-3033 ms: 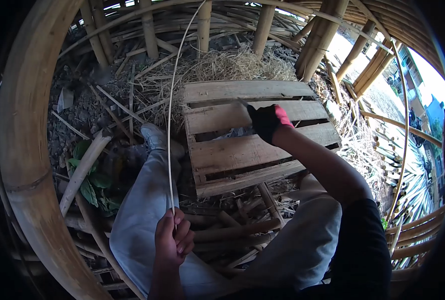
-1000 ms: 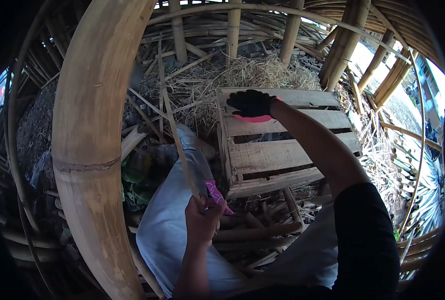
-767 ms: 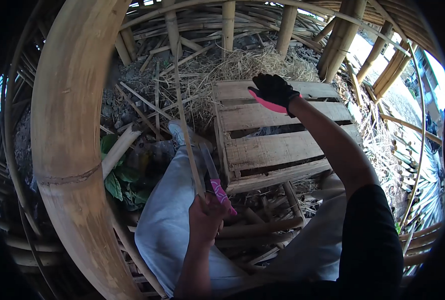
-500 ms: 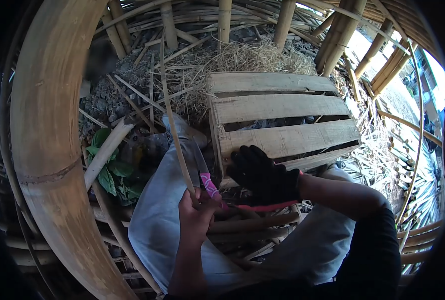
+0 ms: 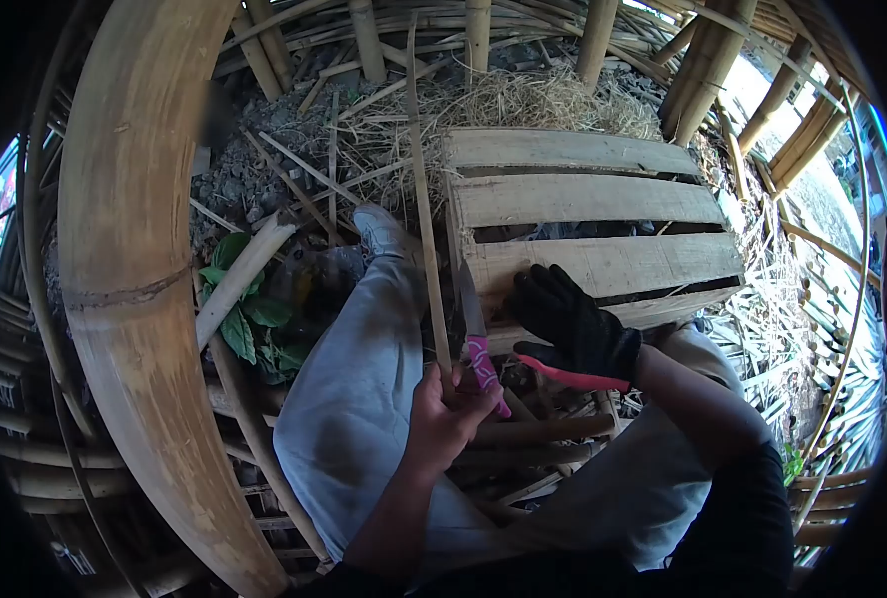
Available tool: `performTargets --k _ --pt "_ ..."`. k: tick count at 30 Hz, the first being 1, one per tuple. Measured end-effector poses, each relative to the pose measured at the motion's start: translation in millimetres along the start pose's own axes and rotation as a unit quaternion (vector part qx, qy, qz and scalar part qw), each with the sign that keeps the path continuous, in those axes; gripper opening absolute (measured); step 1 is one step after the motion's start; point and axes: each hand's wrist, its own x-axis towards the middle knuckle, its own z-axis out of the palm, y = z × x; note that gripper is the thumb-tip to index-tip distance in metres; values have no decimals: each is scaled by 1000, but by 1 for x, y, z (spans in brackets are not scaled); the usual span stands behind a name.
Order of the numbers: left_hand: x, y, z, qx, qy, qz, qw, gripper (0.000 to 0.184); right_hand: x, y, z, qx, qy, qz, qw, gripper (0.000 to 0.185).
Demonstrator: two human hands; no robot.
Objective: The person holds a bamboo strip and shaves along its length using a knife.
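My bare left hand is closed around the lower end of a long thin bamboo strip, which rises toward the top of the view. The same hand also has a knife with a pink patterned handle, its blade pointing up and away. To the right, my right hand, in a black and pink glove, is empty with its fingers apart. It is over the near left part of a slatted wooden crate; whether it touches the wood I cannot tell.
A thick bamboo pole stands close on the left. Beside my left leg are a cut bamboo piece and green leaves. Dry straw lies behind the crate, before bamboo posts. Bamboo poles lie between my legs.
The right hand has moved from above the crate's far slats down to its near side. The knife, not seen at first, is now in my left hand. The view has shifted.
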Motion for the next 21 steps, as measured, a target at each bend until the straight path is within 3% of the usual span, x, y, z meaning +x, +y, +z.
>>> performTargets --k 1,3,6,8,9,11,12,14,15,17,20,21 --pt "-1 -5 4 0 0 -2 1000 34 -3 -5 7 38 0 -44 998 58" --pt "-3 -17 9 47 -48 24 997 32 -7 -12 20 72 -2 -30 997 57" --pt "-9 -14 23 16 -90 21 996 34 -11 -30 26 125 67 30 989 48" --pt "-9 -16 25 -1 -117 24 993 34 -15 -35 31 59 89 -77 991 42" --pt "-9 -24 17 22 -134 12 991 36 -17 -38 37 56 91 -72 992 42" --pt "-10 -24 16 47 -153 0 987 37 -21 -44 47 244 104 18 964 41" --pt "-13 -18 20 5 -139 -4 990 37 -18 -50 39 242 106 20 964 41" --pt "-13 -18 21 -38 -126 -9 991 36 -18 -62 19 299 52 93 948 42" --pt "-12 -24 16 9 -118 3 993 36 -23 -60 20 298 52 94 948 42" --pt "-9 -31 11 56 -111 14 992 36 -35 -52 21 310 22 -64 948 42" --pt "-8 -33 12 70 -106 -5 992 33 -34 -50 11 372 -24 4 928 42" --pt "-7 -30 16 62 -94 35 993 29 -26 -51 -3 371 -22 6 928 42"
